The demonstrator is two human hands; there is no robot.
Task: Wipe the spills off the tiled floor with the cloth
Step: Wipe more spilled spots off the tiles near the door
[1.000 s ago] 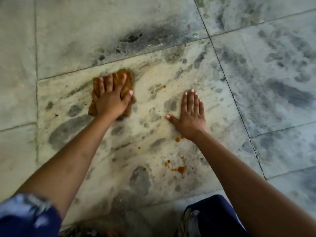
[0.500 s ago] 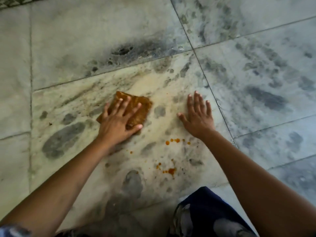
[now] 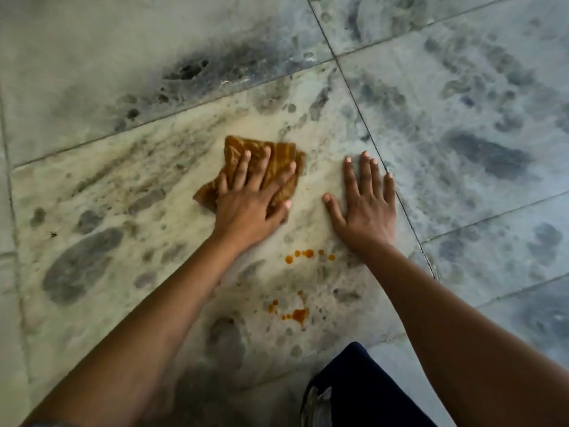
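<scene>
Orange-brown cloth [image 3: 237, 144] lies flat on the pale tile in the middle of the view. It is pinned under the left hand [image 3: 249, 201], whose fingers are spread straight across it, with the thumb at its near right edge. To the right, apart from the cloth, the right hand [image 3: 366, 208] is pressed flat on the tiled floor [image 3: 123, 186], fingers spread and holding nothing.

Two groups of orange spills are unwiped: a row of drops [image 3: 308, 253] just near of the gap between the hands, close to the right wrist, and a larger splash [image 3: 297, 314] nearer the person.

The cloth looks stained through, so it could smear rather than lift. The bracing wrist could drag through the row of drops. The dark garment [image 3: 354, 374] at the near edge could pick up the larger splash if it shifts forward.
</scene>
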